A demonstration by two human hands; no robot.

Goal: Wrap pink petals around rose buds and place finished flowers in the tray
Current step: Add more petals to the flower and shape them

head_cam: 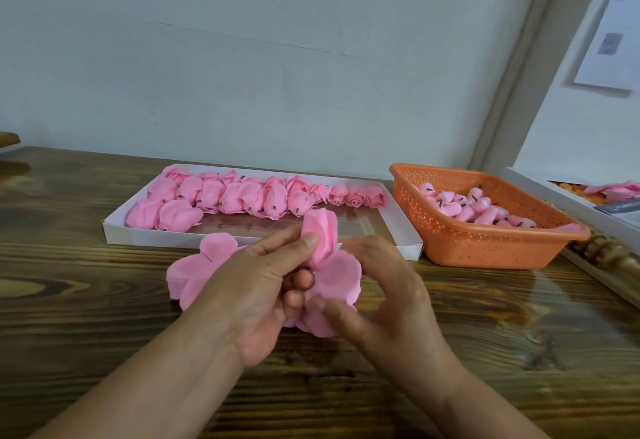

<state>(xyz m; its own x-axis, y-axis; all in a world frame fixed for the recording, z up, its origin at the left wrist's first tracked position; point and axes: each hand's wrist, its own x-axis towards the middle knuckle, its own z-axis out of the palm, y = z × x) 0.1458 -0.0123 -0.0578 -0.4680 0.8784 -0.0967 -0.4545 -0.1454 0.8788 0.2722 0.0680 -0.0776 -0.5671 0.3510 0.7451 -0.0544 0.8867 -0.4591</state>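
Head view: petal going round the bud

Both hands meet above the bench [104, 317], just in front of the tray [114, 232] of finished flowers. The left hand [256, 293] pinches an upright petal [322, 234] between thumb and fingers, its long axis pointing away. The right hand [384, 296], fingers curled, holds the loose petals [341, 274] beneath. I cannot see the bud itself
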